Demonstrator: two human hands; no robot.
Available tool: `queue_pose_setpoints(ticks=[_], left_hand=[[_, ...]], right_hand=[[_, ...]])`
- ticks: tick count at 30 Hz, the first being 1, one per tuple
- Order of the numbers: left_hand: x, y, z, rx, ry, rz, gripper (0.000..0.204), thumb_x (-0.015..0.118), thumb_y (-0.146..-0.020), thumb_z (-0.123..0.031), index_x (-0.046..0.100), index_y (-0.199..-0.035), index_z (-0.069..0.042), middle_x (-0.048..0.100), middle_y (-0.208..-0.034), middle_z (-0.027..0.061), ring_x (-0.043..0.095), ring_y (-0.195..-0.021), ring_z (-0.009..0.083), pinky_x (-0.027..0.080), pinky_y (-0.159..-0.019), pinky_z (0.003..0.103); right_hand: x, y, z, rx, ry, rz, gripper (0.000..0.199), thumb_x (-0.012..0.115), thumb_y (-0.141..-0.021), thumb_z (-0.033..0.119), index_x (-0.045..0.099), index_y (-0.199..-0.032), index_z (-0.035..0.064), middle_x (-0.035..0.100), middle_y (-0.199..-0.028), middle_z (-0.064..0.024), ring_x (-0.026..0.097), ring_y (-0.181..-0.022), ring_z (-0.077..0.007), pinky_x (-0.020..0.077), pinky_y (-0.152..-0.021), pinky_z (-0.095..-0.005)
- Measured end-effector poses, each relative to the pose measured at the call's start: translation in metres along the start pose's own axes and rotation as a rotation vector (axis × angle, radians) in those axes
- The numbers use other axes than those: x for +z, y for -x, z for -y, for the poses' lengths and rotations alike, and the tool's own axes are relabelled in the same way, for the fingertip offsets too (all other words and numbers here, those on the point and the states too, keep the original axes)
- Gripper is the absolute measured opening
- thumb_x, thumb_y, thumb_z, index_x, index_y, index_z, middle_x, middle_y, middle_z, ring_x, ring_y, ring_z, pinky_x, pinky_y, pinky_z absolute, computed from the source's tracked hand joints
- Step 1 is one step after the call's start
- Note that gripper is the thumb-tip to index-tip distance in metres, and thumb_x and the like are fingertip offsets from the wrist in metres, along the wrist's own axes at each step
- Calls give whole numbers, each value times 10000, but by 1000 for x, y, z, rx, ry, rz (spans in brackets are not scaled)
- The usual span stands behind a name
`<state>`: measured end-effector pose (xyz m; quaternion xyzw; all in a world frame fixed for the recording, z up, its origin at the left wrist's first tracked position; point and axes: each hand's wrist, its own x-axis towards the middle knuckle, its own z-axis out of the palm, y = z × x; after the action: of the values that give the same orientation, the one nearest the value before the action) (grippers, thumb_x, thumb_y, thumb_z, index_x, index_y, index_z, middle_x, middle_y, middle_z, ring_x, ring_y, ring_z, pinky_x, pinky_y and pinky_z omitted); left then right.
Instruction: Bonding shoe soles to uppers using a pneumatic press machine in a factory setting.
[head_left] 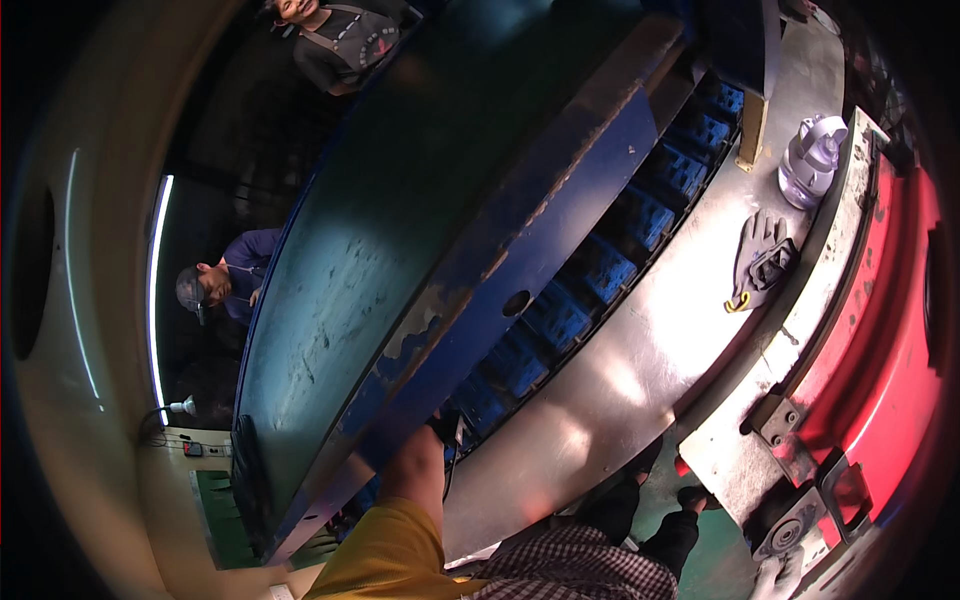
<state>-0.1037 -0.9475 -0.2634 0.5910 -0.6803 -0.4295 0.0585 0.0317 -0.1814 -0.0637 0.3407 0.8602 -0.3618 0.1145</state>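
My left arm, in a yellow sleeve (395, 545), reaches up under the edge of a blue metal workbench (560, 230). My left hand (448, 428) is at the row of blue bins (525, 355) beneath that edge. Something dark covers it or lies against it, and its fingers are hidden in shadow. What it touches or holds, if anything, I cannot make out. My right hand does not show. Below the bins, a long metal shelf (560, 450) runs diagonally, with a dark grey work glove (762, 255) lying on it.
A clear lilac water bottle (810, 160) stands near the shelf's far end. To the right is a red machine part (880, 380) with a white frame and a metal bracket (780, 425). Two people, one in a cap (205, 290), are beyond the bench. A lit tube (160, 300) hangs at left.
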Motion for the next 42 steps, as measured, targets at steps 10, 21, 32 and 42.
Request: queue_pose_setpoints(ticks=[10, 21, 32, 42], left_hand=[[-9, -3, 6, 553, -158, 128, 748, 824, -900, -428, 580, -1505, -64, 588, -1512, 121, 583, -1358, 307, 484, -1131, 421], [-10, 41, 53, 322, -347, 128, 607, 870, -843, -313, 689, -1312, 27, 703, -1289, 84, 661, -1146, 223, 569, -944, 383], [-25, 54, -9, -57, 242, 543, 469, 667, -1034, -331, 684, -1356, 10, 739, -1296, 147, 675, -1245, 276, 511, -1124, 410], [16, 292, -35, -132, 490, 1359, 837, 778, -890, -377, 469, -1574, -7, 572, -1564, 171, 589, -1376, 393, 434, -1223, 566]], right_hand=[[-5, 1, -3, 0, -35, 63, 298, 743, -958, 168, 661, -1165, -31, 656, -1072, -190, 601, -993, -308, 513, -904, -475], [-9, 3, -4, 46, 117, 129, 532, 718, -1024, 304, 606, -1416, -38, 630, -1400, -253, 582, -1278, -397, 465, -1106, -504], [9, -6, 6, -139, -269, 72, 122, 609, -875, 58, 575, -968, -14, 533, -893, -74, 493, -875, -182, 479, -834, -362], [-4, 2, 29, -367, -211, -160, 341, 816, -879, 229, 695, -1127, 29, 714, -969, -151, 690, -896, -310, 558, -837, -433]])
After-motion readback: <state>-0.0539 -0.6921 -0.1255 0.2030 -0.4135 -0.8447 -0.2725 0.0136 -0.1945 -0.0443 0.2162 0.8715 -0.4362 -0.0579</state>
